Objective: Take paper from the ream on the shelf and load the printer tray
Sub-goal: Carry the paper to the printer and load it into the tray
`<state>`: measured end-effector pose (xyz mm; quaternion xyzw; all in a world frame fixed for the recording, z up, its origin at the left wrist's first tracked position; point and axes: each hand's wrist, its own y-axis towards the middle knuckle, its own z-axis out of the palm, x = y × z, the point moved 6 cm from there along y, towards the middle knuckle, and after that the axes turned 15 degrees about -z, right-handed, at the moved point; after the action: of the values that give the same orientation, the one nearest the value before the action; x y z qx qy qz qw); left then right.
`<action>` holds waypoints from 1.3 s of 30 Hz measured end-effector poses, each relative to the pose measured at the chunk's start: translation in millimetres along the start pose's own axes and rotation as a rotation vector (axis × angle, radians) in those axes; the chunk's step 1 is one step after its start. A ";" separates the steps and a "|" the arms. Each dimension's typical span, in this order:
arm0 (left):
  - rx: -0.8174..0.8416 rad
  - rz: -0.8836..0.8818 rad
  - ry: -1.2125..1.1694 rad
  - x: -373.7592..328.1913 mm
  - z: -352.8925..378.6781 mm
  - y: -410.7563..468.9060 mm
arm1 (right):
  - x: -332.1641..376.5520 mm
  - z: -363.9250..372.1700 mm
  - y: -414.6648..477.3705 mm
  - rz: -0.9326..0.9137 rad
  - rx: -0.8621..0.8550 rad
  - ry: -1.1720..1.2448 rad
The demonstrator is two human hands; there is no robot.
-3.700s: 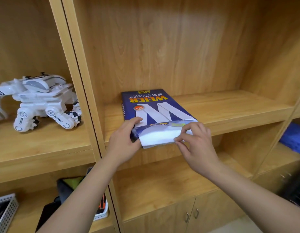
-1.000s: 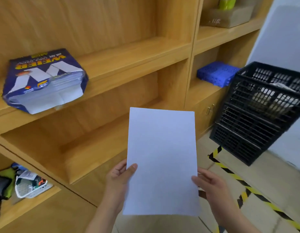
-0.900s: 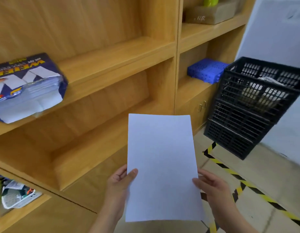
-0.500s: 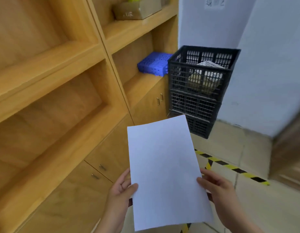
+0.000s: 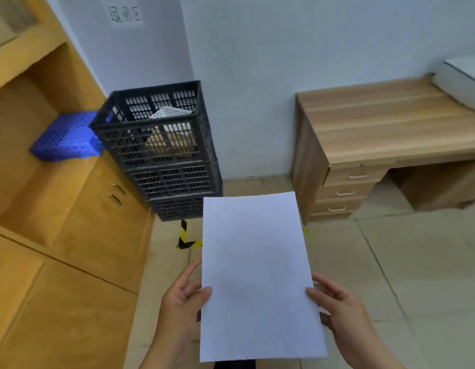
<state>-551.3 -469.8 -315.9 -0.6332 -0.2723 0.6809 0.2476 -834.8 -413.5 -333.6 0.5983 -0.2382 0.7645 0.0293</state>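
Two bare hands hold the white paper [image 5: 257,275] by its long edges: the left hand [image 5: 181,304] pinches the left edge with its thumb on the upper face and its fingers behind, and the right hand [image 5: 340,307] grips the right edge likewise. The paper is held in the air in front of the person, above the tiled floor [image 5: 391,275], its far end angled toward a wooden desk [image 5: 385,123]. A pale machine [image 5: 463,83], only partly in view, sits on the desk's right end. Stacked black crates [image 5: 161,150] stand against the wall, beside a wooden shelf unit [image 5: 71,195] holding a blue perforated basket [image 5: 66,137].
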 end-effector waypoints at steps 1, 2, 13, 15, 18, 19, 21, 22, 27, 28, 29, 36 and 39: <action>0.045 0.001 0.028 -7.2 15.2 10.3 | 2.5 -11.1 3.9 -0.013 -0.052 0.009; 0.090 0.002 0.049 -14.9 30.2 19.8 | 5.4 -20.5 8.0 -0.026 -0.102 0.015; 0.323 -0.009 0.178 -113.6 130.6 134.4 | 73.7 -26.8 98.5 -0.167 -0.379 0.008; 0.358 -0.026 0.191 -126.0 146.6 151.7 | 83.3 -25.7 114.1 -0.174 -0.399 -0.003; 0.438 -0.064 0.241 -139.0 180.7 175.9 | 97.9 -36.2 130.1 -0.207 -0.465 -0.008; 0.470 -0.075 0.265 -140.3 195.3 181.7 | 102.4 -43.7 131.6 -0.220 -0.489 -0.006; 0.533 -0.091 0.313 -141.6 228.5 187.4 | 110.7 -63.8 130.3 -0.242 -0.546 0.019; 0.561 -0.099 0.341 -140.9 246.2 189.3 | 113.7 -76.1 128.5 -0.247 -0.578 0.033; 0.694 -0.115 0.461 -134.3 337.6 192.2 | 110.9 -147.0 121.3 -0.235 -0.753 0.109; 0.711 -0.117 0.480 -132.6 356.3 192.1 | 108.6 -161.9 122.5 -0.230 -0.780 0.131; 0.726 -0.118 0.496 -130.8 374.4 192.6 | 108.2 -175.8 125.4 -0.231 -0.795 0.153; 0.749 -0.078 0.543 -129.3 508.6 185.5 | 135.8 -287.4 165.2 -0.276 -0.793 0.300; 0.769 -0.032 0.586 -133.8 572.9 174.7 | 154.6 -344.7 176.3 -0.281 -0.796 0.302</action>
<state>-1111.2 -721.2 -309.5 -0.6567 0.0709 0.5212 0.5404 -1247.1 -469.0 -306.9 0.4485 -0.4232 0.6808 0.3952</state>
